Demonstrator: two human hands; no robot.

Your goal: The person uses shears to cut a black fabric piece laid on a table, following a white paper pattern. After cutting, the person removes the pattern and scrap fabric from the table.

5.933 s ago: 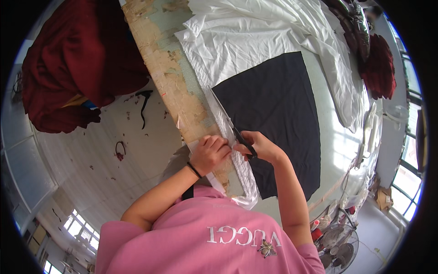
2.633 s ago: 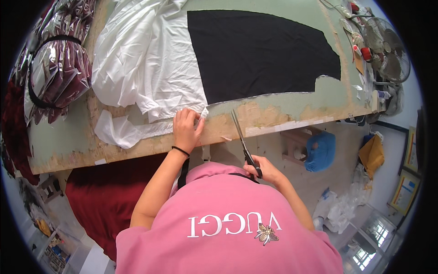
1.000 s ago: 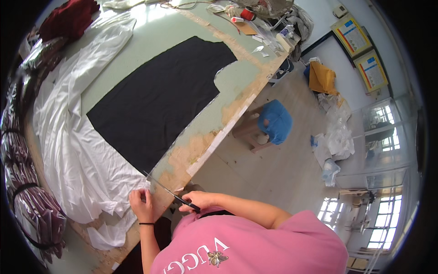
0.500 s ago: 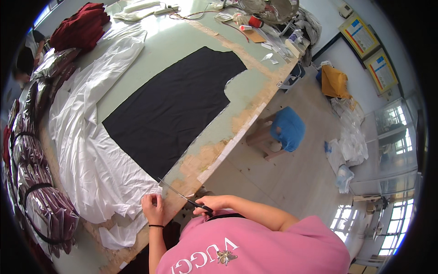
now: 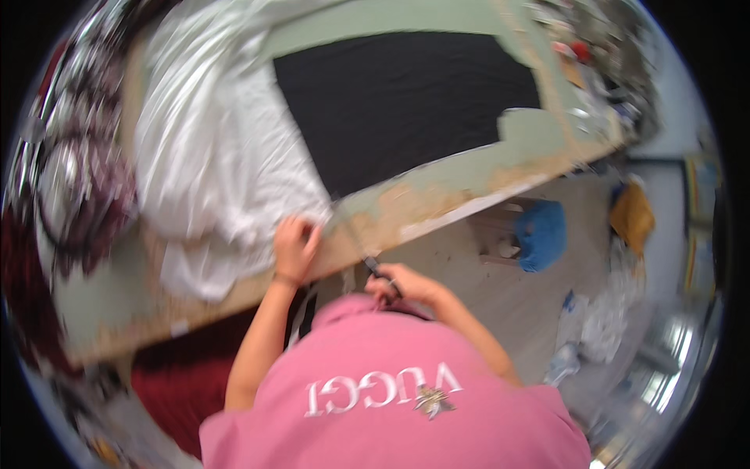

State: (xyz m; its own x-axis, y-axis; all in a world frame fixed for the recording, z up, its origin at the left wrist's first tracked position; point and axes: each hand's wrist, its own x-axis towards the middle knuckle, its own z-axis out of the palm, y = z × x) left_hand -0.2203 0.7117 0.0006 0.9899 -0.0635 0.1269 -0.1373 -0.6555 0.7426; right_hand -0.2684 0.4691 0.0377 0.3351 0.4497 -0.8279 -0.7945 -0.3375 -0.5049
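Evidently, as seen from the head view, a pair of scissors (image 5: 373, 266) was held by its black handles in the right grip (image 5: 395, 283), whose fingers were closed around them. The blades were pointed away from the pink shirt (image 5: 375, 367), toward the near left corner of a black cloth (image 5: 406, 102); presumably they were aimed so to be kept clear of the body and ready at the fabric's edge. Whether the tip touched the cloth could not be told through the blur, nor could it be made out how far the blades were parted.

The left grip (image 5: 294, 246) was rested on the near edge of a white cloth (image 5: 207, 148), likely so that the loose fabric would be steadied beside the blades. The thumb was set a little apart from the fingers, but whether a fold was pinched or merely pressed could not be told.

The black cloth was spread flat on the worktop (image 5: 469, 160), beyond both grips and mostly to the right of the left one, perhaps so that its outline would be left plain. The white cloth was laid in folds along its left side. The scissors were enclosed by the right grip, just beside the worktop's front edge, with the left grip near the blades.
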